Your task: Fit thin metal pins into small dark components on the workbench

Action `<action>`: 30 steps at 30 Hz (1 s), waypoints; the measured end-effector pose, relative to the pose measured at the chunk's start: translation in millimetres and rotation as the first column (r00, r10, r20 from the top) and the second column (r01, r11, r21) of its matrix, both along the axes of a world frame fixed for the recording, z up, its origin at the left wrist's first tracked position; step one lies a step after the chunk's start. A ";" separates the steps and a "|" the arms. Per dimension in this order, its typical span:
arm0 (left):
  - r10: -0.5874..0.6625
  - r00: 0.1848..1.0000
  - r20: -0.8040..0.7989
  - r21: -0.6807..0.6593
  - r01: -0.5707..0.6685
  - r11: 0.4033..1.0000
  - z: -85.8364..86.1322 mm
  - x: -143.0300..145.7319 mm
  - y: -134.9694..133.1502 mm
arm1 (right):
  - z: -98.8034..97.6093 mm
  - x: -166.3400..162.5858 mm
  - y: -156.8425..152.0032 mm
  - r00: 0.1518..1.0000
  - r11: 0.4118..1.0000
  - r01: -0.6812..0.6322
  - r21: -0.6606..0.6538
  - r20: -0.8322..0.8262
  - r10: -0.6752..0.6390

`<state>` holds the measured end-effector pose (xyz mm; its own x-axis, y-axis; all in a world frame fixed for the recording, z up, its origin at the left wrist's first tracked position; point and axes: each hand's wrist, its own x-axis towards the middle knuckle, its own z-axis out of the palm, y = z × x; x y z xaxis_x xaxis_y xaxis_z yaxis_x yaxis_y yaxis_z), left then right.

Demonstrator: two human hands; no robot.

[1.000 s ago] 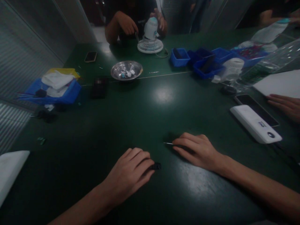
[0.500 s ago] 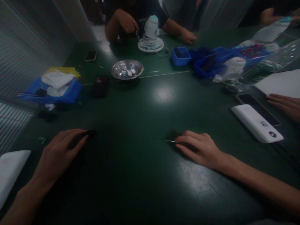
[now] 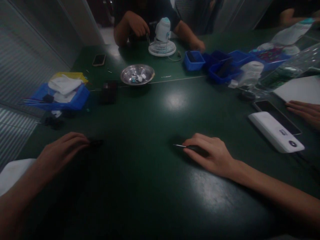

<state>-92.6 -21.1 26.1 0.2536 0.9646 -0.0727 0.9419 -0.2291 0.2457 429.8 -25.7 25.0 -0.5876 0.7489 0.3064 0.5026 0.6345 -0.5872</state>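
My left hand (image 3: pixel 66 146) is low over the table at the left, fingers drawn together at the near end of a small dark object (image 3: pixel 97 143). Its kind is lost against the dark tabletop. My right hand (image 3: pixel 211 153) rests on the table at the right, closed around the black handle of a screwdriver (image 3: pixel 180 145). Its thin metal shaft sticks out past the thumb and points left. Between my two hands lies the green tabletop (image 3: pixel 140 160).
A metal bowl (image 3: pixel 125 78) holds small white pieces. Blue bins (image 3: pixel 194 63) stand at the back right, a loaded blue basket (image 3: pixel 77 100) at the left. Across the table a person's hand (image 3: pixel 138 25) is beside a white fan (image 3: pixel 162 48). A white power bank (image 3: pixel 272 131) lies right.
My left hand has shifted slightly up, its fingers flatter and nearer together at the dark object. My right hand has moved a little left and up with the screwdriver.
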 end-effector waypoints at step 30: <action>0.383 0.896 0.226 0.092 -0.411 0.907 6.4 63.8 -18.6 | -18.0 3.7 6.5 0.999 0.999 0.039 0.029 0.031 -0.039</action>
